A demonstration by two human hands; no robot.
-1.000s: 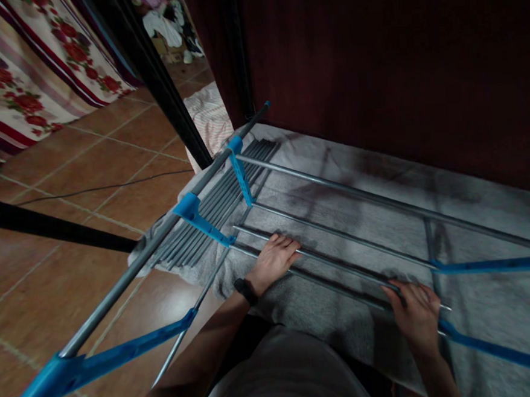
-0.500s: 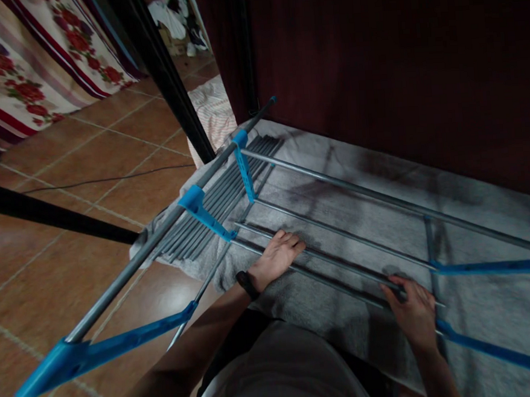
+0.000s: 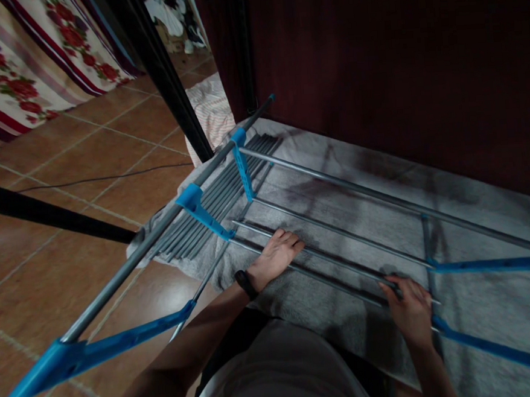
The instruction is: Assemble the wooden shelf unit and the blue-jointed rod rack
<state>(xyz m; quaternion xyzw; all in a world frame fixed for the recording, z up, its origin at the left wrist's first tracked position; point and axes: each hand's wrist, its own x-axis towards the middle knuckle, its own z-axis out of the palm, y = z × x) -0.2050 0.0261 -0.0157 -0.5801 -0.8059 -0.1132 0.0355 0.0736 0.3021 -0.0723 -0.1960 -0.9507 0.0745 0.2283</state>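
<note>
A loose grey metal rod (image 3: 342, 258) runs between two fixed bars of a rack frame with blue plastic brackets (image 3: 205, 212). My left hand (image 3: 278, 255), with a black band at the wrist, is closed over the rod near its left end. Further right, my right hand (image 3: 409, 309) grips the same rod close to its other end, thumb on the near side. The rod's left tip lies beside a blue bracket; its right tip pokes out past my right hand. Just nearer to me is a fixed lower bar (image 3: 334, 284), partly behind my hands.
Several loose grey rods (image 3: 215, 205) lie side by side on the grey blanket (image 3: 348, 344), left of the frame. A long bar with blue arms (image 3: 125, 341) juts over the tiled floor (image 3: 83, 199). Black posts (image 3: 165, 72) and a dark red panel (image 3: 374, 70) stand around.
Almost nothing differs. The whole view has shifted slightly; both hands keep their hold on the rod in nearly the same place.
</note>
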